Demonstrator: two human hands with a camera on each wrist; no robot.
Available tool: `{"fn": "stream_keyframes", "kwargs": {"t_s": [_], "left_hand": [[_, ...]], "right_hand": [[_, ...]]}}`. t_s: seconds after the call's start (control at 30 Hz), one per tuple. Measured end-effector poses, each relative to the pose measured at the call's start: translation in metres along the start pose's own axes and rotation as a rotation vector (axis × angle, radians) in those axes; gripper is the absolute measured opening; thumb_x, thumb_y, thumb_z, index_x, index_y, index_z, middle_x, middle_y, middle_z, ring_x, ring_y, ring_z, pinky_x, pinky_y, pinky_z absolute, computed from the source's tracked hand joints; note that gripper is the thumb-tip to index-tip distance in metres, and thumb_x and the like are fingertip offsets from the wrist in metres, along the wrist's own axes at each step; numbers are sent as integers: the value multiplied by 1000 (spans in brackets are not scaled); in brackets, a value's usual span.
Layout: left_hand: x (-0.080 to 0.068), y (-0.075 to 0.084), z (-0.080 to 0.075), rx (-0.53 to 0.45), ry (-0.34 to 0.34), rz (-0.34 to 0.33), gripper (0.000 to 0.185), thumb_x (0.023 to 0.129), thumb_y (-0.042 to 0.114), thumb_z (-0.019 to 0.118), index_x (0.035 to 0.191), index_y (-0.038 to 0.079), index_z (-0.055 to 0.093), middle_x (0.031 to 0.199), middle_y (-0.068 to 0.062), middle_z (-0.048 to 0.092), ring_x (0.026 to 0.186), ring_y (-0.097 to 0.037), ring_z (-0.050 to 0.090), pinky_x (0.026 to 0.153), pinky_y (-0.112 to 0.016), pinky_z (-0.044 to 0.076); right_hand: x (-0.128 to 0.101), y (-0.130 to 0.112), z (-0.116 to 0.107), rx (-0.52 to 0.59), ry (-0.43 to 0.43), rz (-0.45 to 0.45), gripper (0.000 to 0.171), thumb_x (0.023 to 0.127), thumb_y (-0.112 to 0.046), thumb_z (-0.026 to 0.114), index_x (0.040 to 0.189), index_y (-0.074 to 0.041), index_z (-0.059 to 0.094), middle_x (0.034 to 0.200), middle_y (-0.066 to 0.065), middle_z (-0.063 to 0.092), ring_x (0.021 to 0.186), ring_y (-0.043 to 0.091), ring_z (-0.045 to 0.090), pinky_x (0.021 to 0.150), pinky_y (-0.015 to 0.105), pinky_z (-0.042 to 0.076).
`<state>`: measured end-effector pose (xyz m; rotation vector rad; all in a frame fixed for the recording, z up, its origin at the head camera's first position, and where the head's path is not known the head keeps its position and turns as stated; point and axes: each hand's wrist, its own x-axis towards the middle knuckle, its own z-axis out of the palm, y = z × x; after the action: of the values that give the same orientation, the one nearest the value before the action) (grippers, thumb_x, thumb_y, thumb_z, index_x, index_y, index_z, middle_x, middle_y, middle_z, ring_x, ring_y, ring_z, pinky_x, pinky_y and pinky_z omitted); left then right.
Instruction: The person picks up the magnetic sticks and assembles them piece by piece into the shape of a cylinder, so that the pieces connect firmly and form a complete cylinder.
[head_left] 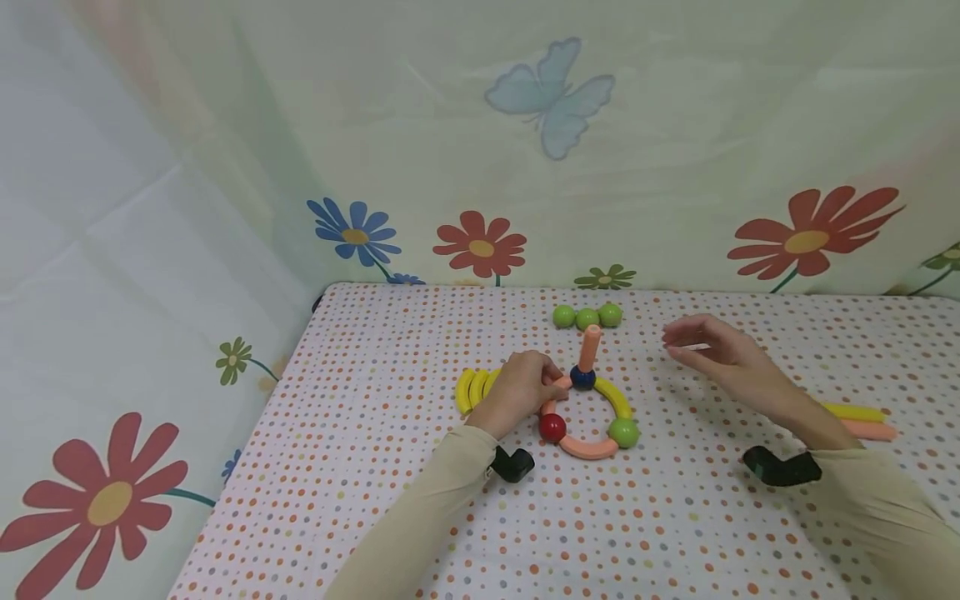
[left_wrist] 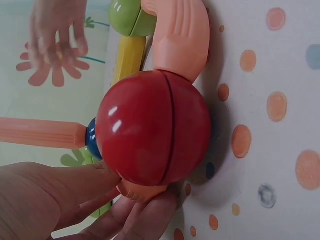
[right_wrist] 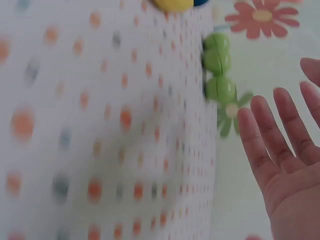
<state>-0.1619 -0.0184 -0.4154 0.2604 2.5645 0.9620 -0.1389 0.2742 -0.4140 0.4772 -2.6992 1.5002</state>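
A ring of toy pieces lies on the dotted cloth: a red ball, a green ball, a dark blue ball, a curved yellow rod and curved pink rods. From the blue ball a straight pink rod stands up. My left hand pinches the curved pink rod between the red and blue balls; in the left wrist view its fingers are just below the red ball. Held over the cloth right of the ring, my right hand has loosely bent fingers and holds nothing.
Three green balls sit in a row behind the ring. Curved yellow rods lie beside my left hand. Straight yellow and pink rods lie at the right, partly behind my right forearm. A flowered curtain stands behind the table.
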Motion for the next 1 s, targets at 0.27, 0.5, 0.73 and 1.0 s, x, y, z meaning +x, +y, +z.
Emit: {"fn": "stream_keyframes", "kwargs": {"t_s": [0.27, 0.5, 0.73, 1.0], "left_hand": [[0, 0, 0, 9, 5, 6, 24, 92, 18, 83, 111, 5, 78, 83, 3, 64, 68, -9, 54, 59, -17, 42], [1, 1, 1, 11, 7, 20, 23, 92, 18, 83, 110, 6, 77, 83, 4, 65, 70, -9, 54, 62, -17, 43], [0, 0, 2, -3, 7, 45, 22, 92, 17, 82, 110, 5, 77, 84, 4, 66, 70, -7, 56, 62, -16, 45], [-1, -3, 1, -54, 7, 31, 21, 94, 16, 81, 110, 4, 77, 82, 5, 66, 66, -7, 55, 59, -17, 44]], "right_hand": [[-44, 40, -51, -204, 92, 25, 20, 102, -1, 65, 121, 6, 62, 107, -33, 56, 96, -18, 51, 78, 2, 40], [-79, 74, -85, -413, 53, 171, 21, 99, -6, 72, 116, 6, 66, 109, -2, 65, 89, -23, 36, 66, 8, 41], [-88, 93, -106, -563, -103, 180, 40, 80, 10, 82, 117, 12, 65, 109, 29, 63, 94, 41, 61, 69, 39, 57], [-73, 90, -94, -617, -49, 118, 37, 77, 16, 81, 111, 16, 65, 96, 24, 63, 80, 42, 63, 59, 29, 54]]}}
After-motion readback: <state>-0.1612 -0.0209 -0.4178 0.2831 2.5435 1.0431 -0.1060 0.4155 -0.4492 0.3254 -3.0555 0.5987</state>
